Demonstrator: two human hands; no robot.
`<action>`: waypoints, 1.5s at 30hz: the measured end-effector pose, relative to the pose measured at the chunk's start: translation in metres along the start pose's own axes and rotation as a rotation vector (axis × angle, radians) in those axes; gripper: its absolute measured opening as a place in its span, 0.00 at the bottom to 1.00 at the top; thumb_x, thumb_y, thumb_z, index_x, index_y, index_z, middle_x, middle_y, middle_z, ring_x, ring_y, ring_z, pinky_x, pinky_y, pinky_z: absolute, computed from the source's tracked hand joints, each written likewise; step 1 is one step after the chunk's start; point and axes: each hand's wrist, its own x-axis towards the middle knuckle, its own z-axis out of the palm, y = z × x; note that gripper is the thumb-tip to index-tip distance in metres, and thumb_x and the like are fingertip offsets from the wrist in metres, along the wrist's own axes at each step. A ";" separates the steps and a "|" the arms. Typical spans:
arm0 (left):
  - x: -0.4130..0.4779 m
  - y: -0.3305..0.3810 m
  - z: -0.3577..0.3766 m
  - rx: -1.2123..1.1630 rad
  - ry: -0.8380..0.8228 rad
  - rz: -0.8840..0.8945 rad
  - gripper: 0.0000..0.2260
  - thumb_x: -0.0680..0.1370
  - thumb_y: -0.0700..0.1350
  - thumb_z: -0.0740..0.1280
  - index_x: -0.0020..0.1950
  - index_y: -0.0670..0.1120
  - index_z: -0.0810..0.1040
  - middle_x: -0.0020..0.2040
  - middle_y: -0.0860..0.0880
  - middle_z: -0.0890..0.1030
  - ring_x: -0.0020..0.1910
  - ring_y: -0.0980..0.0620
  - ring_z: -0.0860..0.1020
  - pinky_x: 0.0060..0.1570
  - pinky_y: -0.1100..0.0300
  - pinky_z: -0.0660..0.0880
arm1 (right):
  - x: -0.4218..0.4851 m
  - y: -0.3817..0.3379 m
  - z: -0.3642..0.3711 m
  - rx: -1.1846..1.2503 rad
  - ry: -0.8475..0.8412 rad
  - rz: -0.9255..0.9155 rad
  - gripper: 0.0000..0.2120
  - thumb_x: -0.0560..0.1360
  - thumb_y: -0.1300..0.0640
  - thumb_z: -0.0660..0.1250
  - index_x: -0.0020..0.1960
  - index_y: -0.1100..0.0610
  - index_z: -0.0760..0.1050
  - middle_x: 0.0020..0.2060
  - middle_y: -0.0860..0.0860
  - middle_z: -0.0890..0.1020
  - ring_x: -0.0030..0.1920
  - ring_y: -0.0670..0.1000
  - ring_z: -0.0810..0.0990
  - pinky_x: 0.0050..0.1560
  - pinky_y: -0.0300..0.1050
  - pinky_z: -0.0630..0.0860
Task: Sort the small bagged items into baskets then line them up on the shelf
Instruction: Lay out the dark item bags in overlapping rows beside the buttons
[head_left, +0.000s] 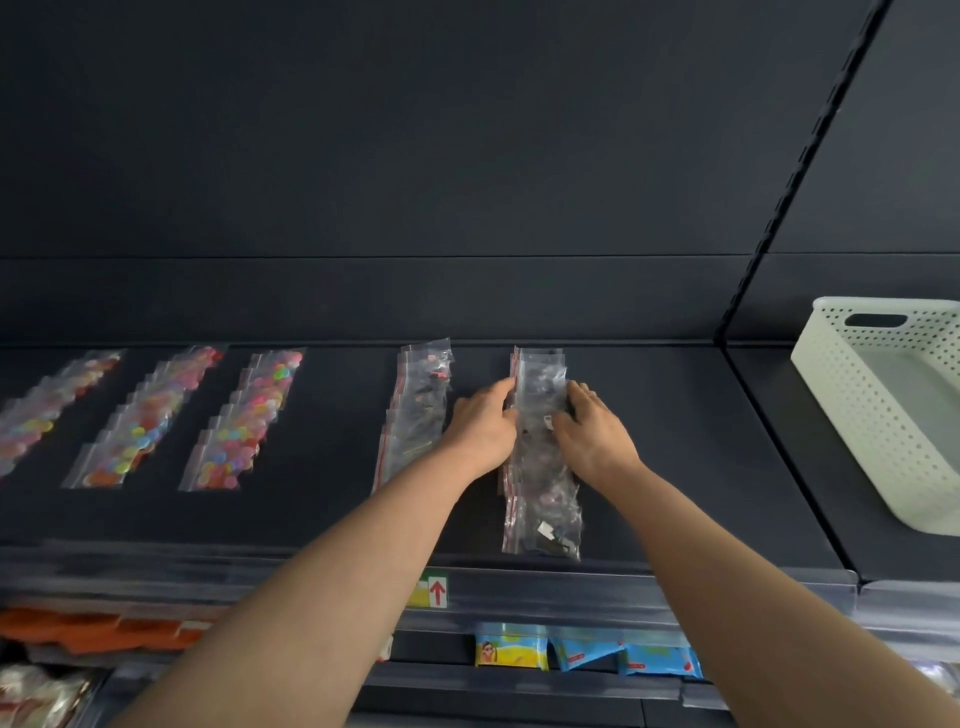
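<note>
On the dark shelf (322, 514) lie several rows of small clear zip bags. The rightmost row (543, 499) holds dark little parts and runs from the shelf's front edge towards the back. My left hand (483, 423) presses against that row's left side with fairly straight fingers. My right hand (592, 428) touches its right side and top, fingers laid over the bags. Just left of my left hand lies another row of dark-part bags (418, 415). Three rows of bags with coloured round pieces (244, 426) fill the shelf's left part.
A white perforated basket (883, 415) stands on the neighbouring shelf section at the right. A price label with a red arrow (434, 590) sits on the shelf's front rail. Blue packets (587, 657) and orange goods (104, 631) lie on the shelf below.
</note>
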 end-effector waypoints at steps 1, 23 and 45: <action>0.004 0.000 0.000 0.003 -0.013 0.004 0.22 0.84 0.45 0.55 0.78 0.53 0.60 0.76 0.48 0.65 0.73 0.44 0.64 0.71 0.47 0.63 | 0.003 0.001 0.000 0.001 -0.001 0.006 0.28 0.80 0.56 0.52 0.78 0.58 0.49 0.78 0.52 0.52 0.77 0.50 0.48 0.76 0.48 0.48; 0.001 -0.013 -0.010 -0.007 -0.016 0.073 0.19 0.82 0.47 0.63 0.73 0.51 0.69 0.67 0.49 0.74 0.61 0.50 0.75 0.58 0.56 0.72 | -0.017 0.011 -0.004 -0.033 0.159 -0.092 0.16 0.79 0.55 0.59 0.66 0.54 0.74 0.64 0.50 0.75 0.66 0.54 0.70 0.61 0.47 0.69; 0.108 -0.015 -0.003 0.092 -0.027 -0.009 0.22 0.82 0.56 0.53 0.76 0.57 0.59 0.73 0.45 0.69 0.71 0.42 0.66 0.71 0.46 0.64 | 0.093 -0.015 -0.011 -0.061 -0.102 0.068 0.29 0.79 0.55 0.50 0.78 0.52 0.46 0.77 0.51 0.55 0.77 0.51 0.53 0.75 0.52 0.53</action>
